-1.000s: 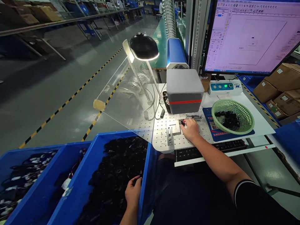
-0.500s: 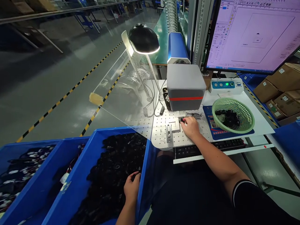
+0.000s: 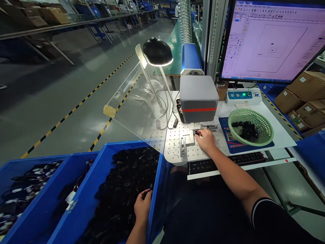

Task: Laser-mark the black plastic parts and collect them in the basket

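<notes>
My right hand (image 3: 206,140) is closed on a small black part (image 3: 196,132) at the fixture on the perforated metal plate (image 3: 172,149), just below the grey machine head (image 3: 198,96). Down in the blue bin (image 3: 104,150), my left hand (image 3: 142,204) has its fingers curled round a small dark piece at the bin's right side. Many black parts (image 3: 122,189) fill that bin. A green basket (image 3: 266,130) with some black parts in it stands on a blue mat (image 3: 235,147) to the right.
A black lamp (image 3: 157,51) and a clear sheet with a taped corner (image 3: 109,110) stand at the left of the plate. At the right are a monitor (image 3: 269,44), a button box (image 3: 243,96) and cartons (image 3: 304,84). A keyboard (image 3: 203,166) lies below the plate.
The view has shifted slightly, so most things sit a little lower in the picture. Both hands keep nearly the same places and grips.
</notes>
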The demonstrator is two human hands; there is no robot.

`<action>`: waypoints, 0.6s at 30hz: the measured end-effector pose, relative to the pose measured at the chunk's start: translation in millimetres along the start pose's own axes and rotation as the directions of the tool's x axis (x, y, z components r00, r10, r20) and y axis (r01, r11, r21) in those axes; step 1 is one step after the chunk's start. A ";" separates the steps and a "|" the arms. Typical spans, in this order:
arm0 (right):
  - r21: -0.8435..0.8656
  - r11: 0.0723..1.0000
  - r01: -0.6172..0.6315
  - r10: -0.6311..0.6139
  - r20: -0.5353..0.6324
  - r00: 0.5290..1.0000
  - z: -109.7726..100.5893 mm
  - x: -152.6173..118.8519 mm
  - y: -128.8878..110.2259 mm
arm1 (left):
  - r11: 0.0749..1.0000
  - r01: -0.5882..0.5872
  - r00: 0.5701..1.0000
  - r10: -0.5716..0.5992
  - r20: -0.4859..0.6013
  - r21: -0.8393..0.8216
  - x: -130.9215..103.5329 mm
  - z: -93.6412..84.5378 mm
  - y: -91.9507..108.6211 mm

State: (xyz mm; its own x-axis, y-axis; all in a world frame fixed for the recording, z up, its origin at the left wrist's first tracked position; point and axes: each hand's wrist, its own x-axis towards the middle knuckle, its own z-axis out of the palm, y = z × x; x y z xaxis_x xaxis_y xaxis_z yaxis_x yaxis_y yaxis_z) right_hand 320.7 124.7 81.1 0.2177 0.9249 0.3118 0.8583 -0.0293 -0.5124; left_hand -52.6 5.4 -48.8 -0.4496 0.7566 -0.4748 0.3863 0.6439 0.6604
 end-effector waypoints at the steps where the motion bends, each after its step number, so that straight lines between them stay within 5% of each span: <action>1: 0.003 1.000 0.001 -0.001 0.002 1.000 -0.5 -0.1 -0.1 | 1.000 0.000 1.000 0.000 -0.003 0.000 0.7 0.4 -0.5; 18: -0.007 1.000 0.008 -0.008 -0.001 1.000 -3.3 -1.1 -0.9 | 1.000 -0.006 1.000 0.006 -0.018 0.020 6.4 3.1 -6.1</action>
State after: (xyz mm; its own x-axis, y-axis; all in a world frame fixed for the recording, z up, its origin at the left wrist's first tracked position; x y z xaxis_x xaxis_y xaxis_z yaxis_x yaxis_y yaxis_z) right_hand 321.2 122.5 83.8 0.2115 0.9245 0.3170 0.8631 -0.0246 -0.5044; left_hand -55.3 6.7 -57.7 -0.4619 0.7585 -0.4597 0.4049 0.6415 0.6516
